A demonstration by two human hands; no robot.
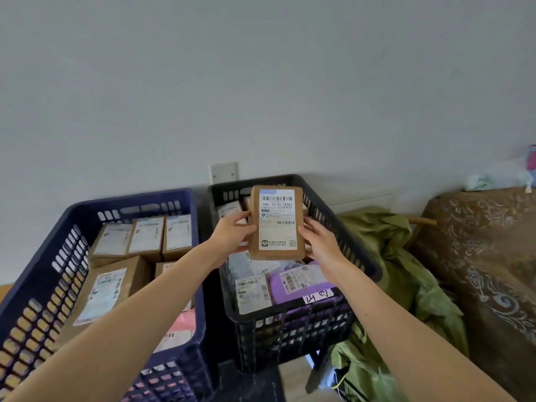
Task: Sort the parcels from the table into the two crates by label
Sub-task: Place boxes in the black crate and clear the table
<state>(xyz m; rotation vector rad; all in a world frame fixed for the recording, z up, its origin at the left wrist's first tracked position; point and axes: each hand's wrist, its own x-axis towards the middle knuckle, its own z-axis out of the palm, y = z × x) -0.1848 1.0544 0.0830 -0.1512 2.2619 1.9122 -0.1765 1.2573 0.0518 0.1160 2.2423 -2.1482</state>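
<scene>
Fingers (242,219) of our left hand (232,235) were curled round the left edge of the brown parcel (277,224), their tips resting against its side. We could not tell how far they reached behind it. Our right hand (322,245) gripped the opposite edge lower down, with one digit pressed to the right side and the others hidden behind the lower corner. The parcel therefore sat squarely between the two hands, held upright in the air. Its white label (278,219) was turned towards us, barcodes at the top.

It hung above the far half of the black crate (339,224), touching nothing but our hands. Below it in that crate lay a purple parcel (301,285) and, just beside it, a pale labelled packet (252,291). A handwritten tag (317,298) sat on the crate's near rim.

Just to the left stood the blue crate (34,280), filled with cardboard boxes (145,239) lying label-up, with a pink parcel (181,323) near its front. To the right of the black crate we saw crumpled green sacks (388,250) and, beyond them, a brown patterned sofa (478,242).
</scene>
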